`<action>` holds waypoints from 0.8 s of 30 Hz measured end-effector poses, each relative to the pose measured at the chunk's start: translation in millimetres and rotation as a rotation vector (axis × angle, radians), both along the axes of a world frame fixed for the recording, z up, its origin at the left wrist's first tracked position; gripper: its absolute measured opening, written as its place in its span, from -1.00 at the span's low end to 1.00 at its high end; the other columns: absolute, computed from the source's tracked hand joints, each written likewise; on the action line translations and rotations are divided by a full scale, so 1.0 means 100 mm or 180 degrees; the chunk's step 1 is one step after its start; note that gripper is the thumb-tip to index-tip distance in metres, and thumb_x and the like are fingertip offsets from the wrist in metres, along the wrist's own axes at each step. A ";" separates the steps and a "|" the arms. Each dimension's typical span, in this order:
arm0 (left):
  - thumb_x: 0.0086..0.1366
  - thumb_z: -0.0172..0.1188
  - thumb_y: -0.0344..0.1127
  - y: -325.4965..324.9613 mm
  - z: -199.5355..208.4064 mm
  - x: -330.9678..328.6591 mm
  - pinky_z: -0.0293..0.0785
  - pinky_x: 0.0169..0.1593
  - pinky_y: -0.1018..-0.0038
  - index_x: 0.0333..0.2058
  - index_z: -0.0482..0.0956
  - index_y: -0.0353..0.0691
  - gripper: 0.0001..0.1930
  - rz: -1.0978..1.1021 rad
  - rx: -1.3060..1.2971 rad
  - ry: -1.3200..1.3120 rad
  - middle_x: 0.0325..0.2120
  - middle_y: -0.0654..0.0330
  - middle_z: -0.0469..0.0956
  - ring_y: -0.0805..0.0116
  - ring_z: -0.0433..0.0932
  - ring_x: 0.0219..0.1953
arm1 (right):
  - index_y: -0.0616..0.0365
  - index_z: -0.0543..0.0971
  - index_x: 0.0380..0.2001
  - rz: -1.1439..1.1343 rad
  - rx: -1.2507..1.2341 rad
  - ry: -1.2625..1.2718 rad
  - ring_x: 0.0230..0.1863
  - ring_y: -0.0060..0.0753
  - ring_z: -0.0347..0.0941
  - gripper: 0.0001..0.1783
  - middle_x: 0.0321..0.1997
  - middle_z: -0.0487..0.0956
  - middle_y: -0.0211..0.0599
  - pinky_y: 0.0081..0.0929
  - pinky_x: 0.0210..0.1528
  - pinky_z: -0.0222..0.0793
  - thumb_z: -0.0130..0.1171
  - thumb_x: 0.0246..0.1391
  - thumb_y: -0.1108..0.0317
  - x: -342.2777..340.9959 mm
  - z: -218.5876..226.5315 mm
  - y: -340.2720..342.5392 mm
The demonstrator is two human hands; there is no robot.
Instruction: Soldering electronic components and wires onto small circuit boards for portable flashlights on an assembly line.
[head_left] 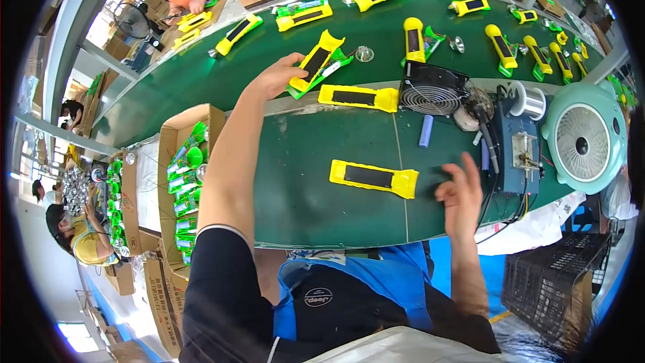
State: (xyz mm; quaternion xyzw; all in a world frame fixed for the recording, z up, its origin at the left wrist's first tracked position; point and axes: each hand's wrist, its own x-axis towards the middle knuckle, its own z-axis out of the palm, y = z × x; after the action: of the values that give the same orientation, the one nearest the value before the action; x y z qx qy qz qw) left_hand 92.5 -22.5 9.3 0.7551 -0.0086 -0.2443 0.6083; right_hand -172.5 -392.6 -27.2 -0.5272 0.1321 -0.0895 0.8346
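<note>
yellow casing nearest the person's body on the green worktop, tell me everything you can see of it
The yellow casing, plastic by its look, is long, with a dark rectangular panel along its middle and a flared end pointing right. It lies flat, roughly crosswise, on the green worktop, which alone touches it. The right hand hovers to its right, apart from it.

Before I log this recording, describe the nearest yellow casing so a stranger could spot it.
Start at the near green worktop. There, left of the right hand, lies the yellow casing. Unlike the other casing beside the black fan, it lies nearer the blue apron.
</note>
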 end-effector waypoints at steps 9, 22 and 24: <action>0.09 0.08 -0.51 -0.48 -0.08 0.19 0.35 0.07 0.16 -0.15 0.38 -0.13 -0.69 0.0719 0.3920 -0.3343 -0.25 0.11 0.51 0.09 0.52 -0.14 | 0.13 0.33 0.14 -0.0462 0.2309 -0.1110 -0.16 -0.47 0.41 -0.51 0.09 0.45 -0.15 -0.54 -0.14 0.33 0.02 0.23 0.10 0.41 -0.14 -0.40; 0.09 0.25 -0.24 -0.28 0.38 -1.41 0.23 0.13 0.16 0.00 0.42 -0.06 -0.54 0.0432 0.3132 -0.3939 -0.01 0.13 0.42 0.09 0.35 0.06 | -0.06 0.17 -0.57 -0.0718 0.1349 -0.1365 -0.56 -0.59 -0.10 -0.70 -0.63 -0.04 -0.57 -0.58 -0.42 0.03 0.02 0.17 0.27 -0.07 -0.10 -0.59; 0.12 0.18 -0.23 -0.06 0.75 -1.87 0.41 -0.09 0.19 -0.18 0.51 -0.11 -0.73 0.0191 0.2849 -0.3585 -0.29 0.05 0.56 0.07 0.53 -0.18 | 0.03 0.38 -0.18 -0.0151 0.0852 -0.1493 -0.41 -0.47 0.19 -0.75 -0.52 0.25 -0.39 -0.39 -0.10 0.23 -0.08 0.21 0.13 -0.15 0.15 -0.30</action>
State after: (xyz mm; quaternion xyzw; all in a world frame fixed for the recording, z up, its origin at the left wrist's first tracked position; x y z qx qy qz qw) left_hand -94.3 -28.0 84.1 0.9433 -0.1992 0.2189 0.1502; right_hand -187.6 -423.0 -12.5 -0.3738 -0.0419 -0.2105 0.9023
